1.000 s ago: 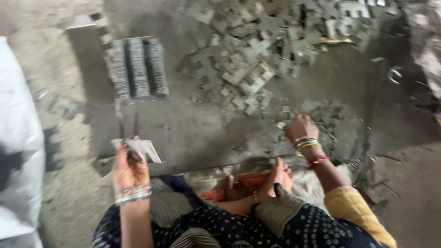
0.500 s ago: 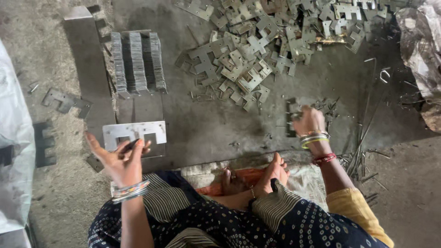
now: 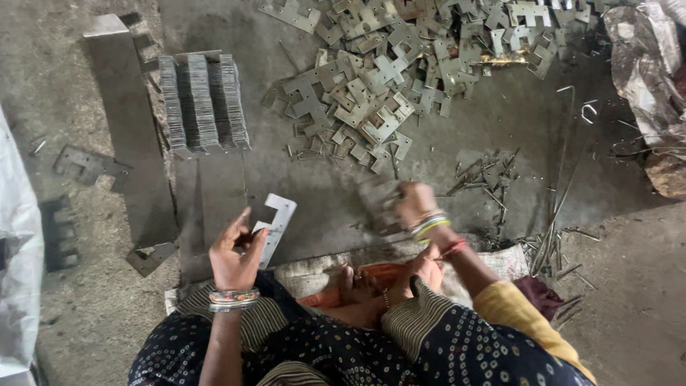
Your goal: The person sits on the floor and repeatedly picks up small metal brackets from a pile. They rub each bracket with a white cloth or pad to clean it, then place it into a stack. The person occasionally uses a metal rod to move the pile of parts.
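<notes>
**Notched plate held up at lower left, other hand blurred among loose plates**

The left hand [image 3: 234, 251] sits lower left of the frame, its fingers [image 3: 239, 223] closed on a flat notched metal plate [image 3: 274, 223]. The plate's long axis runs from the palm up and to the right, its notched end toward the upper right. Above it lies a bare strip of grey metal sheet [image 3: 214, 193], bounded farther up by the neat stack of plates [image 3: 202, 102] and on the left by a long flat bar [image 3: 132, 136]. The right hand [image 3: 414, 204], mid-frame, is blurred over some loose plates; whether its fingers grip cannot be told. The scattered pile of plates [image 3: 400, 68] fills the upper centre, thin rods [image 3: 550, 229] crowd the right.
</notes>
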